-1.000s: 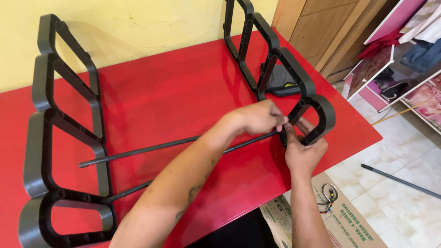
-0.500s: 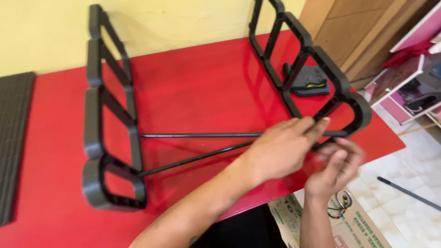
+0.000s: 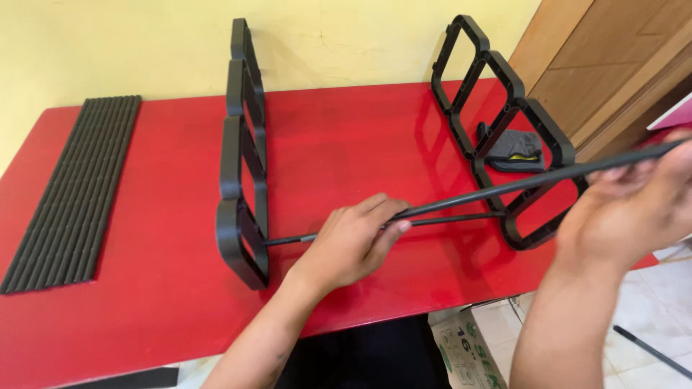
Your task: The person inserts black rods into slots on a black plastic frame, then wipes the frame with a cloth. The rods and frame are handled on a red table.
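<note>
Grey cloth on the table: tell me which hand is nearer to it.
Right. The right hand grips a rod's end just right of the grey cloth; the left hand holds that rod well to its left.

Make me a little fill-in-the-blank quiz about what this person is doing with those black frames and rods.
1. Both hands, the left hand and the right hand, hold one long black ____.
2. The table is coloured ____.
3. The spare rods lie at the table's ____ end.
4. A second rod already joins the ____ upright black frames, left frame and right frame.

Missing words: rod; red; left; two
</note>
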